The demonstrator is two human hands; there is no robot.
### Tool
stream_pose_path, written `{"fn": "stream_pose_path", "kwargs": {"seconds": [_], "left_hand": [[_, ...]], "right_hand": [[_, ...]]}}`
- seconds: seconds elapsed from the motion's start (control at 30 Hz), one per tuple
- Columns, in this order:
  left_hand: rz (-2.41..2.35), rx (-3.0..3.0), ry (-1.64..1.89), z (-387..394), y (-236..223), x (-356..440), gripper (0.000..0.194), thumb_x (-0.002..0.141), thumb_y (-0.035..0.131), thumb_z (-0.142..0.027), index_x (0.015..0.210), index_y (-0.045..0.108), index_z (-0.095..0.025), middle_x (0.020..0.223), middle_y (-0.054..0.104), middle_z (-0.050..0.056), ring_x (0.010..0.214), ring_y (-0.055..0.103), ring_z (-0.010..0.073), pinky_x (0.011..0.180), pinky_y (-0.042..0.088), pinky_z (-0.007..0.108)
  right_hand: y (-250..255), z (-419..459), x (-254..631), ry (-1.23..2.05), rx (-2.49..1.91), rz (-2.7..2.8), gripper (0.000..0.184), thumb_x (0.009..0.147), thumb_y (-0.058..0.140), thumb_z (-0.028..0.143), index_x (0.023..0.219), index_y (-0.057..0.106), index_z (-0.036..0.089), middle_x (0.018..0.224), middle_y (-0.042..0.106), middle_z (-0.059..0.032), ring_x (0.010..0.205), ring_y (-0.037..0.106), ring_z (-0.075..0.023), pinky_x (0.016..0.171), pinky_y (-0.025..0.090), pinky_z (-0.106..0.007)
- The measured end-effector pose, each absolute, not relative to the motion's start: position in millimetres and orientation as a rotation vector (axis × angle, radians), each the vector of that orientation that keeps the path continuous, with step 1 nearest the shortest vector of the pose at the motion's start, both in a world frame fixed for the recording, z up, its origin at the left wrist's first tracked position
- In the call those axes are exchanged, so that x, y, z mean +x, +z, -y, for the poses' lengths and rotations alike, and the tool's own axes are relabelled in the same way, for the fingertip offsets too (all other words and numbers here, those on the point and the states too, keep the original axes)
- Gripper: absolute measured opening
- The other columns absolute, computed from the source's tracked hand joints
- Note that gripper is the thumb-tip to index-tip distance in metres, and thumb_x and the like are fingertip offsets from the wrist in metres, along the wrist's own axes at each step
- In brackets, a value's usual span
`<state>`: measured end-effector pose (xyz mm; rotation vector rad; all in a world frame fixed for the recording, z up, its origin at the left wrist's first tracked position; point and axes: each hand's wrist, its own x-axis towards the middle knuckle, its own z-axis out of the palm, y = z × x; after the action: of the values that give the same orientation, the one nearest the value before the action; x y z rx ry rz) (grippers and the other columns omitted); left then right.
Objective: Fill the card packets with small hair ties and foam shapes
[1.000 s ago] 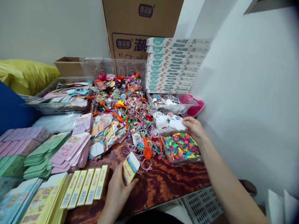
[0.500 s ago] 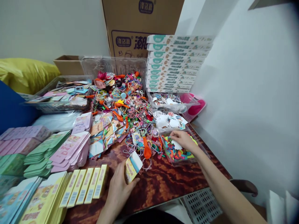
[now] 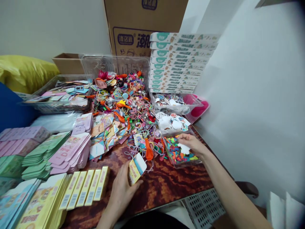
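Note:
My left hand (image 3: 122,186) is closed around a small yellow paper box (image 3: 136,169), tilted, with its top flap standing up. My right hand (image 3: 192,143) reaches over a clear tray (image 3: 181,165) of small, brightly coloured rubbery pieces (image 3: 172,148). Pinched in its fingers is a white cut-out piece (image 3: 184,149), which looks like a sticker; its printed side does not show. Just behind that tray lies a pile of white stickers (image 3: 175,123). A row of several filled-out yellow boxes (image 3: 83,189) stands left of my left hand.
A heap of hair ties and trinkets (image 3: 133,105) spreads across the middle, with loose cards (image 3: 107,133) beside it. Flat folded cartons (image 3: 69,152) are stacked at left. White boxes (image 3: 176,63) rise at the back right, above a sticker bin (image 3: 177,109). A wall borders the right.
My right hand has shifted slightly right over the tray, and the white piece has moved with it. My left hand still holds the yellow box in about the same place.

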<state>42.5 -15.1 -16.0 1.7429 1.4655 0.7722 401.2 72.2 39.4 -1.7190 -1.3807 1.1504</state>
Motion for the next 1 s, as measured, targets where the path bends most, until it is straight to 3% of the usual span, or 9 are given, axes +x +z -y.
{"fn": "stream_pose_path", "kwargs": {"seconds": [0.1,0.27,0.4,0.5,0.63,0.87,1.0], "left_hand": [[-1.469,1.753,0.802,16,-16,43,0.062,0.077,0.07,-0.032,0.134,0.046,-0.021,0.129,0.061,0.012,0.12,0.058,0.0311,0.1,0.046,0.046],[-1.477,1.745,0.792,16,-14,45,0.062,0.076,0.071,-0.031,0.133,0.047,-0.021,0.128,0.061,0.012,0.118,0.059,0.0311,0.1,0.047,0.046],[-1.484,1.728,0.777,17,-11,44,0.061,0.077,0.07,-0.031,0.133,0.047,-0.021,0.129,0.06,0.013,0.119,0.058,0.0312,0.1,0.046,0.047],[-1.484,1.725,0.776,16,-11,43,0.061,0.077,0.07,-0.03,0.133,0.047,-0.021,0.129,0.06,0.013,0.119,0.058,0.031,0.101,0.046,0.047],[-1.463,1.733,0.782,16,-12,42,0.061,0.078,0.07,-0.03,0.133,0.046,-0.021,0.129,0.06,0.012,0.119,0.058,0.0307,0.1,0.046,0.046],[-1.434,1.764,0.761,16,-9,44,0.067,0.076,0.073,-0.026,0.136,0.042,-0.022,0.132,0.058,0.011,0.122,0.056,0.0298,0.103,0.044,0.046],[-1.417,1.785,0.779,17,-6,44,0.068,0.077,0.072,-0.026,0.137,0.04,-0.023,0.132,0.057,0.012,0.122,0.056,0.0301,0.103,0.045,0.046]], "right_hand": [[32,-80,397,1.03,-1.843,1.51,0.029,0.062,0.075,0.036,0.059,0.051,0.021,0.049,0.045,0.0066,0.048,0.041,-0.0101,0.047,0.027,-0.023],[28,-86,391,0.836,-1.985,1.619,0.017,0.059,0.07,0.012,0.059,0.056,0.02,0.055,0.05,0.0042,0.056,0.041,-0.0119,0.053,0.02,-0.025],[29,-84,393,0.839,-1.966,1.603,0.017,0.064,0.068,0.02,0.055,0.054,0.02,0.056,0.052,0.0028,0.058,0.044,-0.0131,0.054,0.023,-0.025],[33,-80,398,0.918,-1.901,1.49,0.015,0.065,0.069,0.033,0.064,0.061,0.021,0.056,0.056,0.0029,0.053,0.045,-0.0133,0.051,0.028,-0.025],[45,-71,402,1.074,-1.782,1.278,0.036,0.062,0.074,0.049,0.079,0.066,0.019,0.059,0.063,0.0005,0.047,0.05,-0.0129,0.046,0.035,-0.026],[61,-64,391,1.249,-1.61,1.037,0.04,0.054,0.086,0.046,0.074,0.063,0.02,0.064,0.068,-0.0015,0.05,0.061,-0.0149,0.047,0.048,-0.028],[58,-65,388,1.277,-1.586,0.989,0.039,0.053,0.089,0.042,0.074,0.066,0.019,0.061,0.068,-0.0016,0.046,0.059,-0.0139,0.043,0.045,-0.026]]}}
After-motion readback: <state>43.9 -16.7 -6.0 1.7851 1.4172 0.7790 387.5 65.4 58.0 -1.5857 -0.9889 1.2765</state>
